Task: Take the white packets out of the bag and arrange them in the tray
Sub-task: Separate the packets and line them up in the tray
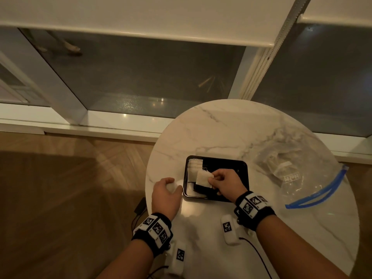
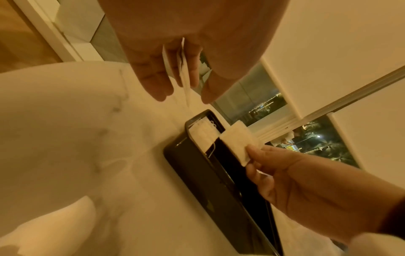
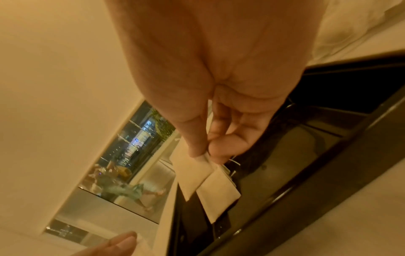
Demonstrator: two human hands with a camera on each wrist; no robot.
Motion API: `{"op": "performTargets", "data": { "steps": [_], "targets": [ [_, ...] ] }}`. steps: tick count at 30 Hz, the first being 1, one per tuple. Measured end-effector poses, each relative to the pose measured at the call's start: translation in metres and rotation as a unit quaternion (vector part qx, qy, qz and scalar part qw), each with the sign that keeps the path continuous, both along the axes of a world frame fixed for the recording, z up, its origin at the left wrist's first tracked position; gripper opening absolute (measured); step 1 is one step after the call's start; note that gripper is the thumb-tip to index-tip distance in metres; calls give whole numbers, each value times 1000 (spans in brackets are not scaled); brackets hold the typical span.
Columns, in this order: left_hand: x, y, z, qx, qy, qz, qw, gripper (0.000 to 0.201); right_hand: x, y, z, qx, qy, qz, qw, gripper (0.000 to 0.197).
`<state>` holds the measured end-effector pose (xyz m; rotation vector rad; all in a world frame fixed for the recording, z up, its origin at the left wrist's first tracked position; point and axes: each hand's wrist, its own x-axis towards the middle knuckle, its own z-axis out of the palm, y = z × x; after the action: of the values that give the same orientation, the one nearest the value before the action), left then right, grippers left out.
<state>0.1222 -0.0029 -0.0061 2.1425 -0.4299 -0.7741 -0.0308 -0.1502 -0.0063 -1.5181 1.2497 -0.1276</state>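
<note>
A black tray [image 1: 221,162] sits on the round marble table [image 1: 221,127]. A row of white packets [image 1: 193,169] lies in its far left corner, also visible in the left wrist view [image 2: 202,136]. My right hand [image 1: 211,179] pinches one white packet [image 1: 203,178] by its corner just above the tray's left part; the pinch [image 3: 206,154] and packet [image 3: 190,173] show close up. My left hand [image 1: 173,185] rests just left of the tray, its fingers curled round more white packets [image 2: 183,69], seen edge-on. The clear bag [image 1: 289,174] with a blue zip lies to the right.
The bag's blue zip strip [image 1: 314,198] curls toward the table's right edge. The table's left rim is close beside my left hand, with wooden floor [image 1: 70,178] below. A window sill and glass stand behind the table.
</note>
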Motion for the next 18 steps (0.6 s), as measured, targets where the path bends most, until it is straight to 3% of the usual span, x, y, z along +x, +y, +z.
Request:
{"op": "performTargets", "data": {
  "steps": [10, 18],
  "targets": [
    [3, -9, -25, 45, 19, -47, 998, 26, 48, -23, -39, 57, 106, 52, 991, 13],
    [5, -9, -30, 39, 14, -57, 998, 30, 59, -24, -45, 27, 141, 49, 988, 24]
  ]
}}
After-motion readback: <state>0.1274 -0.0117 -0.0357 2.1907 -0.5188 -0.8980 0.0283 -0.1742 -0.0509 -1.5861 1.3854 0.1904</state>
